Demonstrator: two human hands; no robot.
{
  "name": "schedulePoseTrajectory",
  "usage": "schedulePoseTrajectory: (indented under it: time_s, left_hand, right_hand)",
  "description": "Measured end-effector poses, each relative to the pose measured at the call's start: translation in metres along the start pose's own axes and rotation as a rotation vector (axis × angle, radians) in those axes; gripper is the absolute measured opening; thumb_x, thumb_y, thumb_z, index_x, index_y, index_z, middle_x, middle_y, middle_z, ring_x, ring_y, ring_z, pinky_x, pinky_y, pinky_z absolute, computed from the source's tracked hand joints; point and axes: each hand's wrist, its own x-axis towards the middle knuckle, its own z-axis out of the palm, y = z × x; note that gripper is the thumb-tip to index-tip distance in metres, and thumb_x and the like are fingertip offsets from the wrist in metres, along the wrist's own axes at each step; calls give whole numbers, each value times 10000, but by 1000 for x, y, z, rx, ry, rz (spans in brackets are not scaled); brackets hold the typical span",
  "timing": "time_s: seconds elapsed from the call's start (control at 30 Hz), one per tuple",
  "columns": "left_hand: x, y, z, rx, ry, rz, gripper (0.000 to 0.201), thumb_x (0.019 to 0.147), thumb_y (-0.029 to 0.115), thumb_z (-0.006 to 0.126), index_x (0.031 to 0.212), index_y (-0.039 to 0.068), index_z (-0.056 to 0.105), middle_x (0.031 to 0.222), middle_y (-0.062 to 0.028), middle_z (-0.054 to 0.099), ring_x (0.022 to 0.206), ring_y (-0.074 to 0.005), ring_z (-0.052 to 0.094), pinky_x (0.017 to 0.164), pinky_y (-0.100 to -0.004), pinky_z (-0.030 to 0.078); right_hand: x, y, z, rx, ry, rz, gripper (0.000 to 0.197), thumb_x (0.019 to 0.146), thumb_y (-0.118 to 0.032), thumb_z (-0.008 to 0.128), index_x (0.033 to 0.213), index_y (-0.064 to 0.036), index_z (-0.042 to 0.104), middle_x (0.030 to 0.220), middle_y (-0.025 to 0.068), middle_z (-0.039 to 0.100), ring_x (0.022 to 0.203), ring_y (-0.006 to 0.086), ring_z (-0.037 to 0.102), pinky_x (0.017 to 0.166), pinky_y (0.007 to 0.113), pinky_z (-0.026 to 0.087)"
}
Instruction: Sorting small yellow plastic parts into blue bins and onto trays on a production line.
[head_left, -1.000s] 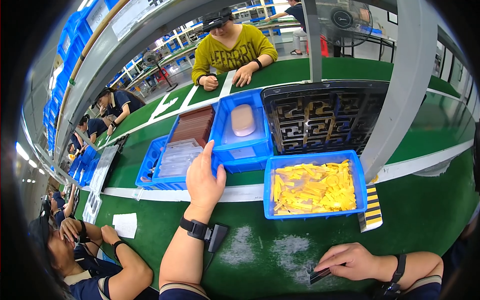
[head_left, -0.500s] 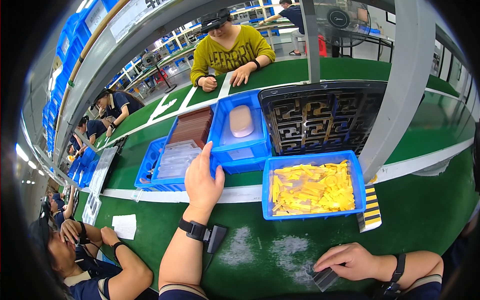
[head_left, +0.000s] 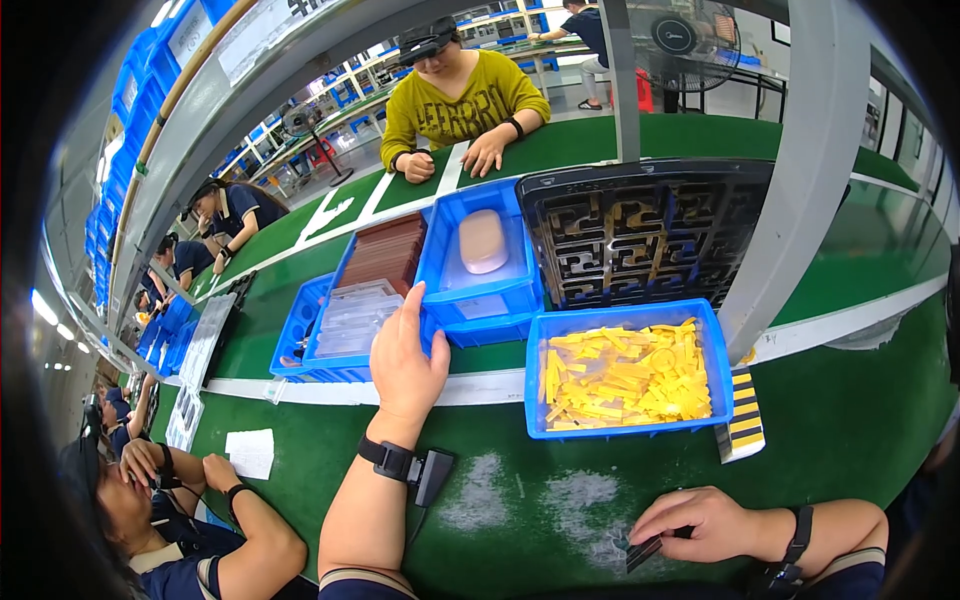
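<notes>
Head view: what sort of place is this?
Likely a factory assembly line: a long green work surface, a blue parts bin of small yellow pieces, and several people in dark shirts along the benches.

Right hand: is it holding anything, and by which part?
The right hand holds a small dark piece by the part under its fingers; the exact grip is hidden.
</notes>
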Motion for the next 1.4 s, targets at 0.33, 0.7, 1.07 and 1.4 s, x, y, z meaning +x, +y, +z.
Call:
schedulePoseTrajectory:
  time_s: [0.33,0.7,1.07,1.4]
  left_hand:
    - [0,0,0,0,-5,0,619,712,46,640,1303,61,458,951,-167,620,867,-310,611,774,-393,484]
    - [0,0,1,-14,12,10,646,702,40,643,1321,80,459,953,-151,620,863,-305,603,744,-392,474]
    - [1,2,-2,-3,-2,19,595,707,36,635,1284,79,492,945,-154,624,864,-304,612,764,-385,485]
    - [1,1,-1,-7,7,34,590,708,40,637,1278,75,491,941,-152,621,848,-300,609,761,-384,486]
  right_hand:
    - [-1,-1,1,9,-10,29,184,775,-84,697,957,-104,706,947,26,670,658,127,615,606,252,506]
    - [1,-1,0,-10,-8,22,163,783,-87,684,945,-98,703,940,26,670,737,159,638,646,272,514]
    - [2,-3,-1,-16,-23,14,154,793,-82,680,944,-95,703,940,35,674,818,196,651,704,299,526]
    - [2,-5,-1,-31,-16,23,147,800,-70,672,943,-87,702,928,42,674,810,200,653,703,301,529]
